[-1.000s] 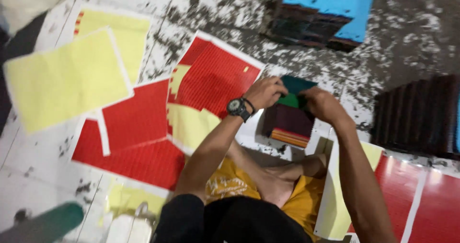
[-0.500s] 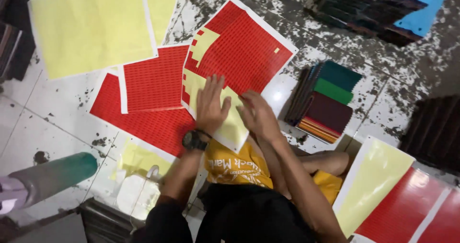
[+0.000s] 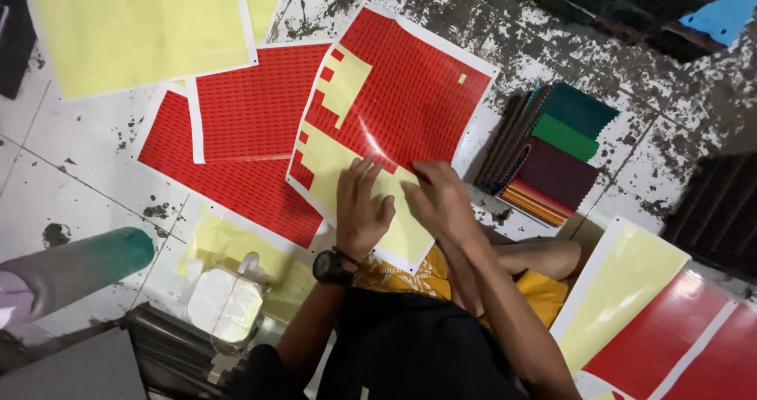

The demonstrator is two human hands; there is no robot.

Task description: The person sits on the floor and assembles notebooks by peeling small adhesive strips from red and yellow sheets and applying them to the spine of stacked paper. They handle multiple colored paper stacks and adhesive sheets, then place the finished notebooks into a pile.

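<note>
Sticker sheet (image 3: 394, 108) flat on the floor (image 3: 95, 171), straight ahead of the knees, tilted like a diamond; red label grid over most of it, pale yellow backing bare across the lower corner and in a stepped patch near the top left. Left hand (image 3: 360, 208) pressed flat on the bare backing, fingers spread and apart, gripping nothing; black wristwatch (image 3: 329, 267) on that wrist. Right hand (image 3: 443, 203) just beside it, fingertips down at the edge of the red grid; pinched on a label or merely touching — cannot tell.

Probably very light and thin, limp rather than stiff, glossy, so likely slippery under a palm and easy to crease or tear. Best hold judged to be flat pressure on the bare backing, with a fingertip lifting a single label at its corner; white margin good for shifting the whole sheet.

Around: two more red sheets (image 3: 236, 140) overlapping at the left, partly tucked under the worked sheet. Large yellow sheet (image 3: 134, 22) at top left. Stack of coloured booklets (image 3: 552, 152) just to the right, fanned, green and maroon on top, close to the right hand. More yellow and red sheets (image 3: 654, 321) at lower right, beside the leg. Grey-green tube (image 3: 71, 270) at the left edge, and a crumpled plastic bag (image 3: 225, 305) near the left elbow. Nothing lying on top of the worked sheet but the hands.
</note>
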